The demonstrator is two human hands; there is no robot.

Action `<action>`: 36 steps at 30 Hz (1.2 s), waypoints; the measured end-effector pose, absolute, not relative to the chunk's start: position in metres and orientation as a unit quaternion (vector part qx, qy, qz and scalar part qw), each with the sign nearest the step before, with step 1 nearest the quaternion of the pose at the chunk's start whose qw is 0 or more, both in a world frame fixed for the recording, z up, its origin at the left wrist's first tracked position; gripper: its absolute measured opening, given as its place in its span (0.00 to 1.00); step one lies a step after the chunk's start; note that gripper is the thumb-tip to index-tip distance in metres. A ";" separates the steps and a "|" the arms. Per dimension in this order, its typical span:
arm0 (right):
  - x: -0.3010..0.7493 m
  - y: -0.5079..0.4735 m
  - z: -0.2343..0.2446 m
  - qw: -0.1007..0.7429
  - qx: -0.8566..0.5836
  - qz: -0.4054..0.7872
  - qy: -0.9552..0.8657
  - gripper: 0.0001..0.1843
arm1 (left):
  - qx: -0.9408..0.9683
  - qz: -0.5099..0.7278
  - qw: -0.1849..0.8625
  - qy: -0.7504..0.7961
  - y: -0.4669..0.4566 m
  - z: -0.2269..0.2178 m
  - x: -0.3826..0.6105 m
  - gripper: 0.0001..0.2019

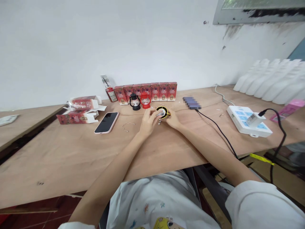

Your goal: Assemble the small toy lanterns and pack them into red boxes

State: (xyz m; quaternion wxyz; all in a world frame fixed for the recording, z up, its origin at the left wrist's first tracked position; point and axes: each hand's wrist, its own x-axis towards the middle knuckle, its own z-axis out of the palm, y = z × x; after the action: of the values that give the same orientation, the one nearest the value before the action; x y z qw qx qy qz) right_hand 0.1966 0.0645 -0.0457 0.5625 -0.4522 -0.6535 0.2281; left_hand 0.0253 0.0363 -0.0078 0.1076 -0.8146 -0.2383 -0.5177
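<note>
Between my hands is a small yellow lantern (165, 108), its round underside tipped towards me, with a black ring and a pale middle. My right hand (173, 119) is closed around its right side. On the other side, my left hand (148, 120) pinches at the pale middle of the underside; fine detail there is too small to make out. Just below the hands lie tiny metallic bits (159, 121). A red lantern (145, 100) and a black lantern (135, 102) stand upright behind my left hand.
Several red printed boxes (155, 92) line the wall, beside a bottle (111, 93). Opened cartons (78, 116), a phone (106, 123) and bent wire (128, 124) lie left. Rightward are a cabled, blurred phone (192, 103), a power strip (240, 119) and white containers (269, 81).
</note>
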 end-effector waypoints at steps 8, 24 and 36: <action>0.196 0.066 -0.047 0.563 -0.449 0.230 -0.655 0.29 | -0.793 -0.547 0.124 -0.237 0.036 -0.005 0.025 0.10; 0.195 0.062 -0.044 0.556 -0.442 0.228 -0.666 0.29 | -0.786 -0.564 0.045 -0.248 0.027 0.000 0.029 0.08; 0.196 0.062 -0.043 0.581 -0.452 0.258 -0.626 0.27 | -0.808 -0.542 0.024 -0.228 0.027 -0.001 0.029 0.09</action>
State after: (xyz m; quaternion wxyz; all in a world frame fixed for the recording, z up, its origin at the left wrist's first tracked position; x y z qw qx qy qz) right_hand 0.1955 0.0624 -0.0431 0.5814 -0.4515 -0.6259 0.2577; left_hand 0.0289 0.0274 -0.0012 0.0242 -0.8084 -0.2281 -0.5421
